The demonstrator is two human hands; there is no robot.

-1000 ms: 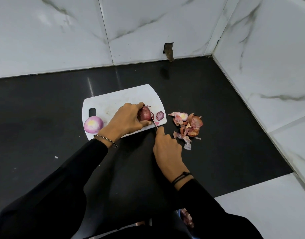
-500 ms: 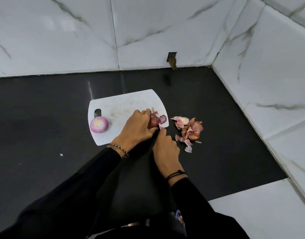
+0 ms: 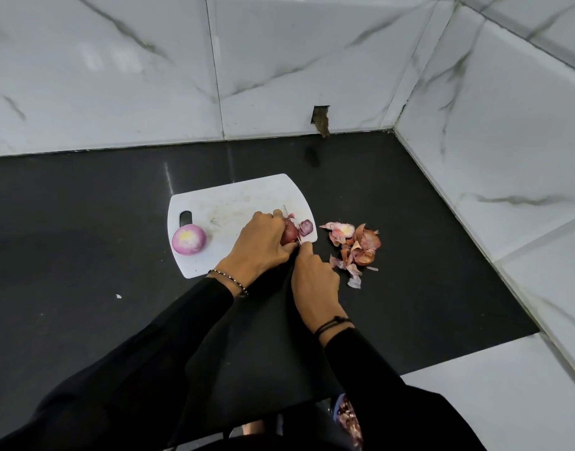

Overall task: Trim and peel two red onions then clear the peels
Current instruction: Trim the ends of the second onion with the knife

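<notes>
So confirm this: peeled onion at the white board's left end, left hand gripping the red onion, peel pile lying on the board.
Not quite. The head view shows the peel pile on the black countertop, right of the cutting board, not on it. The rest holds: peeled onion at its left end, left hand gripping the red onion.

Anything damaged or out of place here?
A ragged hole is broken out of the back wall tile at counter level, something brown inside. Onion peels lie heaped on the black counter right of the cutting board, off it. A white speck lies further left.
</notes>
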